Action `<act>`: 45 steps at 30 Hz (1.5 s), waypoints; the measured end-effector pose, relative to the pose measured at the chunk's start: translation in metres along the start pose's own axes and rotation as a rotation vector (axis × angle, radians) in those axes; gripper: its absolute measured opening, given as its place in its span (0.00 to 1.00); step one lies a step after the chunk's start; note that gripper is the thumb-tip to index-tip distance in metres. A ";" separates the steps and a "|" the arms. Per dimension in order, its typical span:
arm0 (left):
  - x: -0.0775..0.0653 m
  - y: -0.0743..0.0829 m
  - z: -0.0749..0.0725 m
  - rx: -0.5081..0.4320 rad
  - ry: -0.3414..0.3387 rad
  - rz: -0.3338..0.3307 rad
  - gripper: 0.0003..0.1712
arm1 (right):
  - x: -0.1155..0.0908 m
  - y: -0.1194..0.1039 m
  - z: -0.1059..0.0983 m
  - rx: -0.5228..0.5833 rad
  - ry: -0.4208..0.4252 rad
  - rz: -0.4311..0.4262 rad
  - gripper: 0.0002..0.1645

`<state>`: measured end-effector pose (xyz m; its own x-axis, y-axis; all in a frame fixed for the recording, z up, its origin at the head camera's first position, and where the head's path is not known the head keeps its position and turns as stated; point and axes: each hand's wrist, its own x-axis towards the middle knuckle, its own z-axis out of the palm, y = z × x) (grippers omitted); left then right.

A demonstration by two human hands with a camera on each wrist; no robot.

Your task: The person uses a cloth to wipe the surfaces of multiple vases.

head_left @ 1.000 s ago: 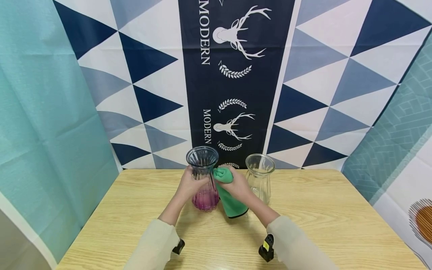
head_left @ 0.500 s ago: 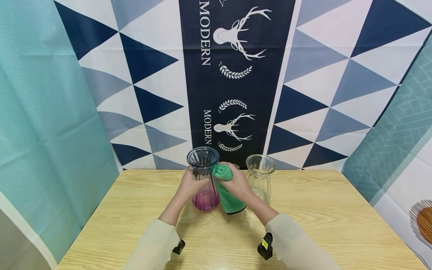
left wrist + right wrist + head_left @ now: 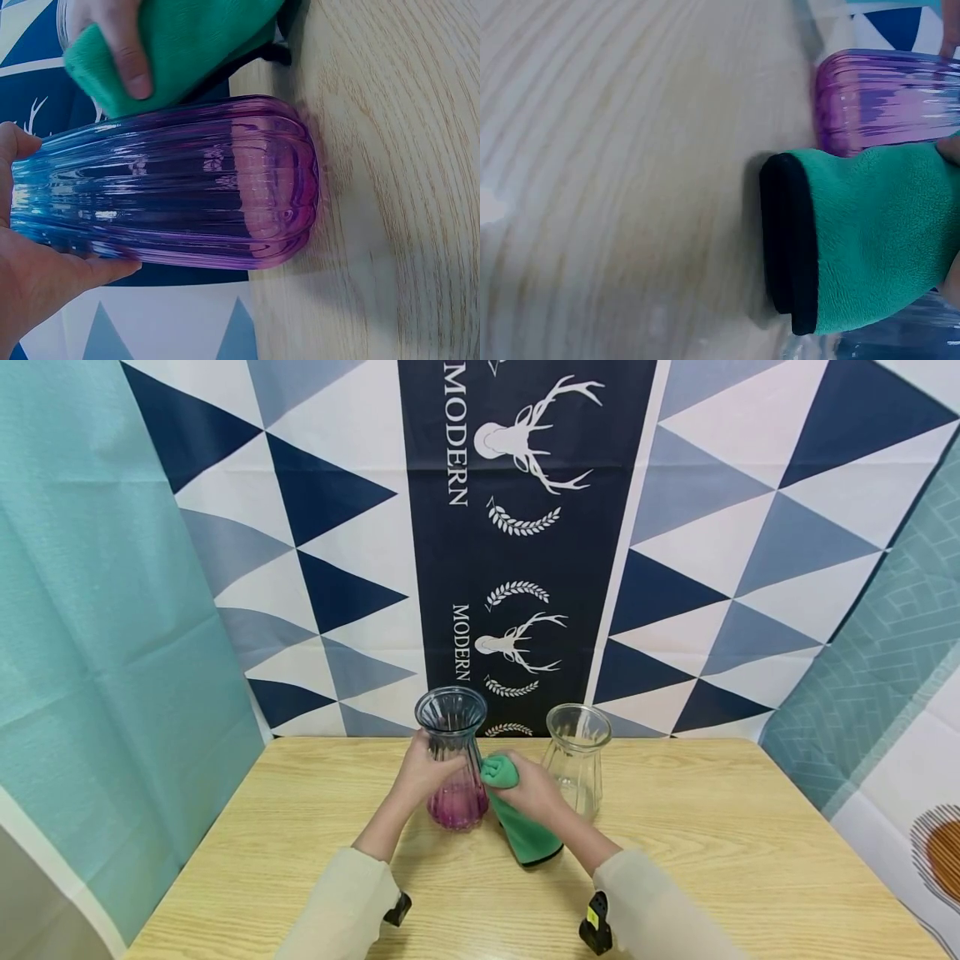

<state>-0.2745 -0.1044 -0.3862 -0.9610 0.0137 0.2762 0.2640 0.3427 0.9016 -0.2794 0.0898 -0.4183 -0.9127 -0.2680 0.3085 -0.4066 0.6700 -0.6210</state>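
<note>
Cloth just beside the upright vase's right side

In the head view, the left hand (image 3: pixel 422 772) has thumb and fingers curled round the narrow part of the blue-to-pink vase (image 3: pixel 467 792), which stands upright on the surface (image 3: pixel 300 868). The right hand (image 3: pixel 532 789) is closed round a bunched green cloth (image 3: pixel 527 837), just right of that vase; the cloth's free end slants down toward the person. A clear vase (image 3: pixel 579 768) stands behind and to the right of the right hand.

In the left wrist view, the ribbed vase lies between the left hand's thumb and fingers, its base at the surface. The cloth borders the side wall; whether it touches the glass, I cannot tell. That narrow sideways relation, cloth to wall, looks like what the coming move turns on, with the right hand bearing the cloth.

In the right wrist view, the cloth's black edging (image 3: pixel 789 240) hangs close over the surface, near the vase's pink base.
</note>
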 end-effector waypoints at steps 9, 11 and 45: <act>0.000 0.001 0.000 -0.012 0.002 0.008 0.37 | -0.004 0.007 0.005 -0.030 -0.037 0.007 0.28; 0.000 0.001 0.001 -0.011 0.001 0.005 0.38 | -0.004 0.007 0.005 -0.025 -0.039 0.012 0.28; 0.003 -0.001 0.000 -0.014 -0.017 0.043 0.31 | 0.006 -0.035 -0.014 0.142 0.154 -0.042 0.28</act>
<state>-0.2773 -0.1041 -0.3862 -0.9500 0.0440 0.3093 0.3061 0.3287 0.8934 -0.2703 0.0742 -0.3848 -0.8825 -0.1775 0.4355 -0.4554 0.5536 -0.6972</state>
